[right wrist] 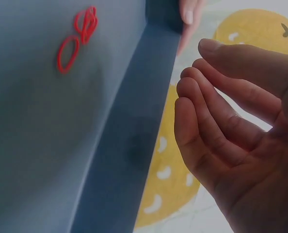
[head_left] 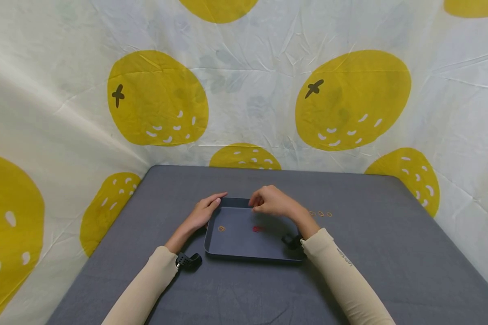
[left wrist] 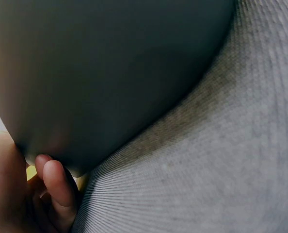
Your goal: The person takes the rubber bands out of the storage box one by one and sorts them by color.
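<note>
A dark blue-grey shallow tray (head_left: 244, 248) sits on the table. My left hand (head_left: 203, 211) holds its far left corner, thumb at the rim and fingers along the outside; the left wrist view shows those fingers (left wrist: 59, 187) bent against the tray's outer side. Above the tray's far wall hovers my right hand (head_left: 274, 201), fingers loosely bent. In the right wrist view nothing shows between its thumb and fingertips. Red rubber bands (head_left: 257, 229) lie inside the tray, partly overlapping, and a small group of orange rubber bands (head_left: 221, 229) lies to their left.
Three orange rubber bands (head_left: 320, 213) lie in a row on the grey cloth-covered table (head_left: 244, 293), right of the tray. A white curtain with yellow fruit prints (head_left: 252, 108) hangs behind and at the left. Dark wrist cameras (head_left: 189, 262) sit on both wrists.
</note>
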A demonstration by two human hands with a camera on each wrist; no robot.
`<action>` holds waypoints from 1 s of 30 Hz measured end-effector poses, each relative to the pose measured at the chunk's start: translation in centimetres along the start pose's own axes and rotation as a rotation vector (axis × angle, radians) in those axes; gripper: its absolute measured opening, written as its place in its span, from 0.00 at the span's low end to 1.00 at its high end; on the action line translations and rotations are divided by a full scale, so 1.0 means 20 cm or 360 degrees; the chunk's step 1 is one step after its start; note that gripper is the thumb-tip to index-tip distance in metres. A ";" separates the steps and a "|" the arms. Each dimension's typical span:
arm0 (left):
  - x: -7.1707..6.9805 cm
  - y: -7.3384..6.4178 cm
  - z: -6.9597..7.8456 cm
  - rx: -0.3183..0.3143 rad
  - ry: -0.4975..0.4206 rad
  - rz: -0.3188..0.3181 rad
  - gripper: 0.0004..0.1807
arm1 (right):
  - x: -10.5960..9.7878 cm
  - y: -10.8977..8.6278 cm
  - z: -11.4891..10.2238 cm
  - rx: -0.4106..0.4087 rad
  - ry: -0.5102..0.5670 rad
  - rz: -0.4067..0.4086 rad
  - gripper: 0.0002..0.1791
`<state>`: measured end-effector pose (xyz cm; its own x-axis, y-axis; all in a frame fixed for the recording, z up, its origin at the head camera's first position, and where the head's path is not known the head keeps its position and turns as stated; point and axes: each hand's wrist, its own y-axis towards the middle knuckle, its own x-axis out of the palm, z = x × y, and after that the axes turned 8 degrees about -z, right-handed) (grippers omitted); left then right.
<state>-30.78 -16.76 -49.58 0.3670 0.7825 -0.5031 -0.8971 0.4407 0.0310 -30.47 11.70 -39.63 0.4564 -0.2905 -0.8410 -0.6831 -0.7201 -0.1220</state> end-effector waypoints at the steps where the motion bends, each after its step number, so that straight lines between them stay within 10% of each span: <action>1: 0.00 0.00 0.00 0.0000 -0.0003 -0.0002 0.24 | 0.01 0.01 0.00 -0.0004 0.0005 -0.0012 0.10; 30: 0.00 0.00 0.00 0.0044 0.0090 0.0049 0.24 | 0.28 0.32 -0.11 -0.0187 0.0002 -0.0235 0.08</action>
<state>-30.86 -16.74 -49.52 0.3242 0.7700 -0.5495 -0.9003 0.4296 0.0707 -31.11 4.04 -44.06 0.5476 -0.1770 -0.8178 -0.5374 -0.8235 -0.1816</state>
